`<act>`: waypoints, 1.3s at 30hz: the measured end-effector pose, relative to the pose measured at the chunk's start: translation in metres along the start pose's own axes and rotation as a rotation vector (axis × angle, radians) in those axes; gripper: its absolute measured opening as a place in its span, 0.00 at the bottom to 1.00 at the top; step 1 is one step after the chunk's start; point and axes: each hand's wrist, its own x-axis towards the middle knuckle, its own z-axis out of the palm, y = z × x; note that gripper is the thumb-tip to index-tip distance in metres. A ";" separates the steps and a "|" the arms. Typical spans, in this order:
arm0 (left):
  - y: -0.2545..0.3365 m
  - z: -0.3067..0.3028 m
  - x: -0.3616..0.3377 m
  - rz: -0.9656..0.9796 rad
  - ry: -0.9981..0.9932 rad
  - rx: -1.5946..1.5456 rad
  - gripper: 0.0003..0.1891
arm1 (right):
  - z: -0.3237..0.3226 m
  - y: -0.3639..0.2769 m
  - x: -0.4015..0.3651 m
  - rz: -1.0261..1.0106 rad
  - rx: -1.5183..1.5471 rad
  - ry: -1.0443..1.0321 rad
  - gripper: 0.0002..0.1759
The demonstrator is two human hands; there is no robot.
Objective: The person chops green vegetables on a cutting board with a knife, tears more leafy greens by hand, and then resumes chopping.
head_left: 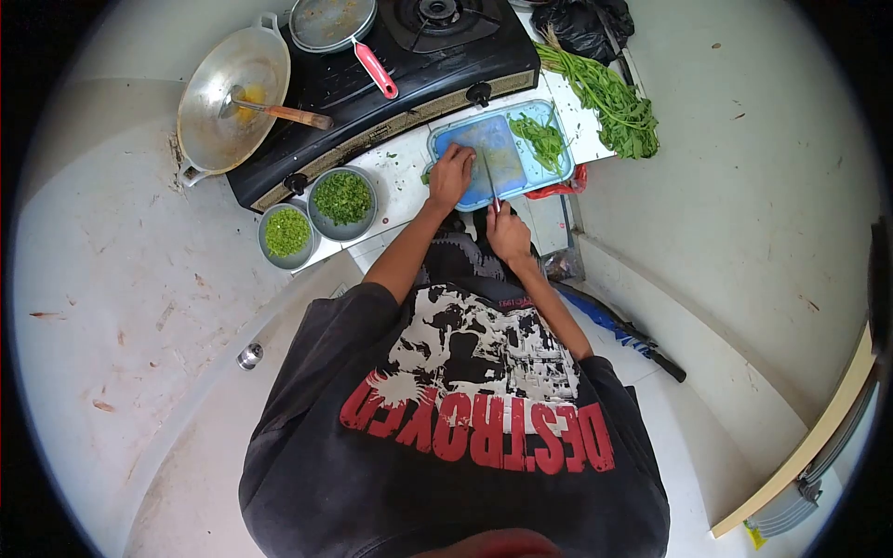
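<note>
Desk: "Where is the kitchen knife [489,172], and what has hold of it?"

Operator: "On my remote feed, it is over the blue cutting board [507,153], in front of a gas stove [335,88], the right hand [509,234] wrapped around its handle. The left hand [452,175] rests with bent fingers on the board's left part; whether it grips anything there, I cannot tell."

Desk: "How will they handle?"

Operator: "I judge the knife light and stiff, its slim handle the only safe hold. The leafy greens [539,141] at the board's right end look light, limp and easily bruised, probably slippery if wet; I would gather them in a loose bunch, fingertips tucked away from the blade."
</note>
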 end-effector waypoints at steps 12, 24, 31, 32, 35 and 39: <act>0.000 -0.006 0.000 0.013 -0.054 -0.069 0.06 | 0.000 -0.016 0.023 -0.032 0.019 0.003 0.23; -0.006 -0.003 -0.002 -0.043 -0.049 -0.119 0.06 | -0.002 -0.017 0.019 -0.028 0.018 0.025 0.22; -0.007 -0.003 -0.001 -0.013 -0.038 -0.095 0.05 | 0.000 -0.010 0.013 -0.048 -0.025 0.004 0.22; -0.008 -0.003 -0.002 -0.010 -0.035 -0.094 0.05 | 0.000 -0.009 0.012 -0.048 -0.027 0.002 0.22; -0.009 -0.002 -0.002 -0.005 -0.027 -0.081 0.06 | 0.004 -0.010 0.017 -0.059 -0.026 0.013 0.22; -0.003 -0.005 -0.002 -0.048 -0.050 -0.126 0.04 | 0.003 -0.016 0.032 -0.085 -0.003 0.055 0.21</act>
